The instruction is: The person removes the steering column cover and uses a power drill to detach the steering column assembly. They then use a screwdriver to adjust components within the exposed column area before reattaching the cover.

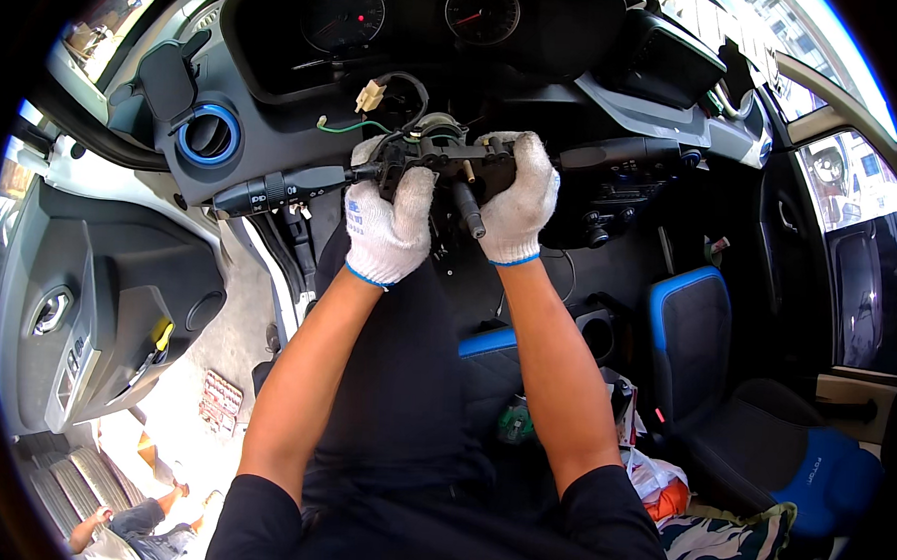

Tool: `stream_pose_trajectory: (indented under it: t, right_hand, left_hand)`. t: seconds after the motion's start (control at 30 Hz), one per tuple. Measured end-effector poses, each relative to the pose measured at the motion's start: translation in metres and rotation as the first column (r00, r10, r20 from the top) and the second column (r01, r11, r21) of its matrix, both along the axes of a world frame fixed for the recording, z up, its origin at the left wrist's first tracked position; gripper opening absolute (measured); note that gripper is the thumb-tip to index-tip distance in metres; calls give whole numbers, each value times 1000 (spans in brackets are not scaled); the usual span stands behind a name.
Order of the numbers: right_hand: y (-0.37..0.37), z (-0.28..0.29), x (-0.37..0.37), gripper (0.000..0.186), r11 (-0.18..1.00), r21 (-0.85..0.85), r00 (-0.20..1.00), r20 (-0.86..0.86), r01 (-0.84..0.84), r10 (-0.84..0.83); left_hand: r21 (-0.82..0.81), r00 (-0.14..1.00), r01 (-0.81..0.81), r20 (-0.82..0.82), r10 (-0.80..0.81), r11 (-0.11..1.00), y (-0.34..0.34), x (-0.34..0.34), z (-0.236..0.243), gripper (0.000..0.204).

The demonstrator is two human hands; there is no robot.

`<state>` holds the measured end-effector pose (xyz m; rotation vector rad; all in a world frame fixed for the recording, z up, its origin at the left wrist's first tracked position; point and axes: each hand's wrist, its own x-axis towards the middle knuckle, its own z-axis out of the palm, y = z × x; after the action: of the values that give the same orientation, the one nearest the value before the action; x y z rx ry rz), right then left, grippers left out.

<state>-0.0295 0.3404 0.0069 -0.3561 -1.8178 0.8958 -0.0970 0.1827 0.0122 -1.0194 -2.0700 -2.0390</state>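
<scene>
My left hand (pixel 386 222), in a white knit glove with a blue cuff, grips the left side of a black steering-column combination switch (pixel 439 157). In a matching glove, my right hand (pixel 520 208) is closed on its right side. A black stalk (pixel 272 192) sticks out to the left, and another stalk (pixel 609 155) reaches right. Between my hands the dark steering shaft (pixel 468 211) points toward me, with no wheel on it. Behind the switch, a cream plug connector (pixel 369 97) and a green wire (pixel 350 129) hang loose. My fingertips are partly hidden behind the switch.
Beyond the switch is the instrument cluster (pixel 414 28). The driver's door (pixel 107 295) stands open at left; outside are a tool case (pixel 221 402), stacked tires (pixel 84 484) and a seated person (pixel 147 527). At right are a black-and-blue seat (pixel 691 331), plastic bags (pixel 650 479) and camouflage cloth (pixel 722 542).
</scene>
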Motion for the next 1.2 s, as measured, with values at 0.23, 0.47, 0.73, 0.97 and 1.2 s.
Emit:
stream_pose_trajectory:
  t: [0.23, 0.47, 0.73, 0.97, 1.2]
  right_hand:
    - [5, 8, -3, 54, 875, -402, 963, -110, -269, 245]
    - [-14, 40, 15, 60, 619, -719, 932, -113, -316, 344]
    - [-17, 35, 9, 55, 474, -773, 903, -312, -422, 295]
    - [-6, 15, 8, 57, 874, -422, 967, -33, -242, 252]
    - [0, 10, 6, 63, 939, -270, 975, 11, -212, 223]
  left_hand:
    - [-3, 997, 42, 70, -42, 999, 0, 3, 13, 43]
    - [31, 992, 13, 129, -17, 999, -2, 6, 18, 40]
    - [56, 997, -1, 75, -4, 998, 2, 12, 11, 47]
    - [72, 998, 57, 30, -60, 996, 1, 6, -4, 58]
    - [265, 994, 99, 24, -109, 959, 4, 7, -28, 66]
